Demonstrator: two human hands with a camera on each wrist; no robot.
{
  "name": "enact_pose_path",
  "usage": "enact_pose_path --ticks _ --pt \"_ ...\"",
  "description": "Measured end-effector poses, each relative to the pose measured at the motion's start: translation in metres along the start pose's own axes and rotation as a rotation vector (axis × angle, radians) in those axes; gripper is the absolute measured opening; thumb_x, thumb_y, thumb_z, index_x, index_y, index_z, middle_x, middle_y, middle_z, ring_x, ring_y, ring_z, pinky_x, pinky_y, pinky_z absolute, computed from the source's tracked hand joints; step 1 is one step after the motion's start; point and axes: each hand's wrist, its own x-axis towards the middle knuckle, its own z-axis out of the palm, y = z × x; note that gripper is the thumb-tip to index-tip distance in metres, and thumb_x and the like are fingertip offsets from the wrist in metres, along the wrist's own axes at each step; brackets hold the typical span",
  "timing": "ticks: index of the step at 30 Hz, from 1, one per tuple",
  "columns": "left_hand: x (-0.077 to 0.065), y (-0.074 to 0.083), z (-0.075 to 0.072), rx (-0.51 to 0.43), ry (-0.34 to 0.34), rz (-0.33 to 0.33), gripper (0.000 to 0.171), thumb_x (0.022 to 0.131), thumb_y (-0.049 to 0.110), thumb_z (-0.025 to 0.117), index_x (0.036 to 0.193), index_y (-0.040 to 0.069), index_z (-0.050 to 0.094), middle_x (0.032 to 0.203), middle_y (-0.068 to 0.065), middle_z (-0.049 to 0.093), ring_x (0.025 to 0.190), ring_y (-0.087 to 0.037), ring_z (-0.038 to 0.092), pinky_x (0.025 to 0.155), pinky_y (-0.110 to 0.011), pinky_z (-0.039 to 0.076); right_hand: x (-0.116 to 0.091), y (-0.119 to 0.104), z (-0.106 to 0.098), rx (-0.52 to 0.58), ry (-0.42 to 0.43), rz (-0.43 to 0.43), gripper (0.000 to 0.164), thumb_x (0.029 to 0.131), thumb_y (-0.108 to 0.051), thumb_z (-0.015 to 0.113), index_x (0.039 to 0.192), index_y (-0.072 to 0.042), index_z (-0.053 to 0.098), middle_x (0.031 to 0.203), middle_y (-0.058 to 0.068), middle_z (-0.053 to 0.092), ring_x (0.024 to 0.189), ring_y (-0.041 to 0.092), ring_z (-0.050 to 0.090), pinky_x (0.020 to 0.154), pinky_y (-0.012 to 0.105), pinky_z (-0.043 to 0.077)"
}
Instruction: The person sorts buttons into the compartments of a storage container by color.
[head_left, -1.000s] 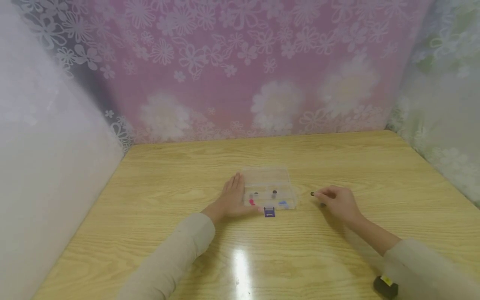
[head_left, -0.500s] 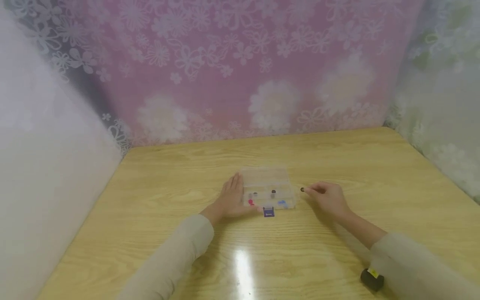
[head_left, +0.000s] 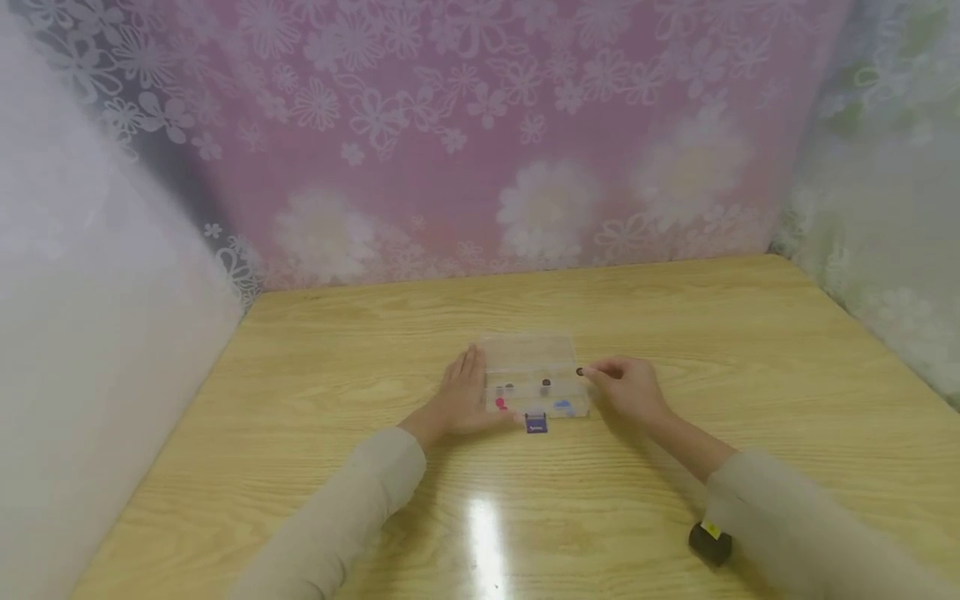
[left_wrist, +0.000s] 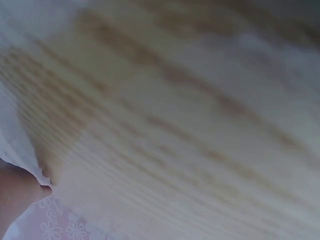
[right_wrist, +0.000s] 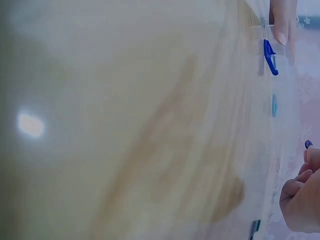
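Observation:
A clear plastic box (head_left: 528, 353) lies on the wooden table with its lid folded back and a purple latch (head_left: 536, 423) hanging at the front. Inside, small pink pieces (head_left: 500, 403) sit front left, blue pieces (head_left: 564, 406) front right, and a small dark round piece (head_left: 546, 383) farther back. My left hand (head_left: 462, 396) rests against the box's left side, thumb along its front edge. At the box's right side, my right hand (head_left: 630, 388) pinches a small dark round piece (head_left: 580, 372) between thumb and fingertips; its exact kind is too small to tell.
A black object with a yellow label (head_left: 710, 544) is beside my right sleeve. In the right wrist view a small dark teal piece (right_wrist: 256, 227) shows at the bottom edge. Floral curtains (head_left: 420, 167) stand behind the wooden table (head_left: 337, 325).
My right hand has moved left with the pinched dark piece, from well right of the box to its right edge. The left hand stays in place against the box.

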Motion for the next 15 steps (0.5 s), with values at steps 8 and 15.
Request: enact_pose_path --ticks 8,15 --pt "0.000 -0.002 0.000 -0.012 0.005 0.007 0.118 0.076 0.067 0.057 0.147 -0.001 -0.007 0.155 -0.018 -0.011 0.144 -0.030 -0.008 0.117 -0.043 -0.001 0.009 -0.011 0.012 0.034 -0.033 -0.011 0.021 0.089 -0.016 0.062 0.095 0.004 0.068 0.097 0.022 0.069 0.087 0.029 0.064 0.075 0.033 0.053" --pt "0.000 -0.001 0.001 -0.016 0.012 0.001 0.118 0.075 0.067 0.058 0.147 -0.001 -0.006 0.155 -0.018 -0.009 0.144 -0.030 -0.006 0.118 -0.043 0.000 0.014 -0.016 0.019 0.032 -0.075 -0.030 0.019 0.089 -0.014 0.061 0.094 0.003 0.069 0.094 0.019 0.069 0.079 0.022 0.060 0.067 0.027 0.050"
